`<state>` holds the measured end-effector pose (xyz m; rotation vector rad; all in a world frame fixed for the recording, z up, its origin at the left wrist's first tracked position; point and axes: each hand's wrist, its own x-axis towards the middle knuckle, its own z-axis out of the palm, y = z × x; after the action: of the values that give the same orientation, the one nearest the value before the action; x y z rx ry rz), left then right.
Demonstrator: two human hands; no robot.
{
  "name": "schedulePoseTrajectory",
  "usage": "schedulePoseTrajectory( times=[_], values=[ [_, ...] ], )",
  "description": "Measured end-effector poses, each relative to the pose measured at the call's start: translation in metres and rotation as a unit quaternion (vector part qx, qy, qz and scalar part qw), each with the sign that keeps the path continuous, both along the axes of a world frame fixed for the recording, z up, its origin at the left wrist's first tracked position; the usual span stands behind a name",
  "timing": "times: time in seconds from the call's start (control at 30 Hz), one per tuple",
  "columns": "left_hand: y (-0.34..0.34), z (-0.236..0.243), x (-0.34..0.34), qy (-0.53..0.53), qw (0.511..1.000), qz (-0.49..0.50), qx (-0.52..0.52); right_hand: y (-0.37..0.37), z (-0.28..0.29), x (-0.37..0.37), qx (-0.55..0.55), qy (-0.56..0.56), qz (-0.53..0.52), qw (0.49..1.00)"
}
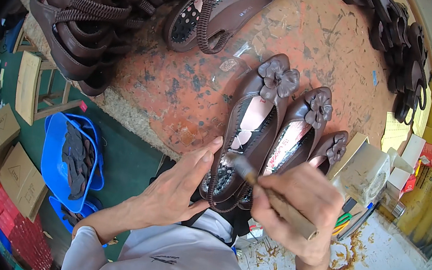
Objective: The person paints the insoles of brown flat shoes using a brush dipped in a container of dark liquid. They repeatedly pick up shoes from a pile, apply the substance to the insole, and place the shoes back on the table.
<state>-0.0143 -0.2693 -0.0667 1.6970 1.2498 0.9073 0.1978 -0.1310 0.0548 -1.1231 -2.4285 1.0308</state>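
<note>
A brown leather slingback shoe [251, 123] with a leather flower on its toe lies on the worn reddish tabletop [177, 97], toe pointing away from me. Along its left side, near the heel, rests my left hand [180, 179], fingers stretched out and thumb apart. My right hand [299, 206] grips a brush by its thick wooden handle [290, 213]. The brush's pale, motion-blurred bristles [243, 167] are over the shoe's insole near the heel, where the lining shows dark dotted and shiny patches. To the right stand a second flowered shoe [305, 119] and a third [331, 150], partly hidden by my right hand.
Stacked brown shoes [84, 14] fill the far left, beside a single slingback [214, 20]. More shoes [402, 45] line the far right edge. A blue bin [59, 163] with dark pieces and a wooden stool [31, 86] stand left. A whitish container [361, 168] sits at right.
</note>
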Motion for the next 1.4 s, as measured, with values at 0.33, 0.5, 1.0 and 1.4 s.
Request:
schedulePoseTrajectory(
  times=[0.33, 0.5, 1.0, 1.4],
  values=[
    [0.001, 0.000, 0.002, 0.000, 1.000, 0.006, 0.029, -0.028, -0.044, -0.004, 0.227, -0.071, -0.023, 0.971],
    [0.000, -0.001, 0.004, 0.001, 0.999, 0.004, 0.044, -0.061, -0.011, 0.002, 0.113, -0.039, 0.013, 0.993],
    [0.025, 0.056, 0.053, 0.167, 0.977, 0.062, 0.120, -0.078, 0.023, 0.103, 0.272, 0.090, -0.383, 0.878],
    [0.058, 0.050, 0.138, 0.381, 0.914, 0.000, 0.140, -0.136, -0.021, 0.209, 0.272, 0.201, -0.558, 0.758]
  ],
)
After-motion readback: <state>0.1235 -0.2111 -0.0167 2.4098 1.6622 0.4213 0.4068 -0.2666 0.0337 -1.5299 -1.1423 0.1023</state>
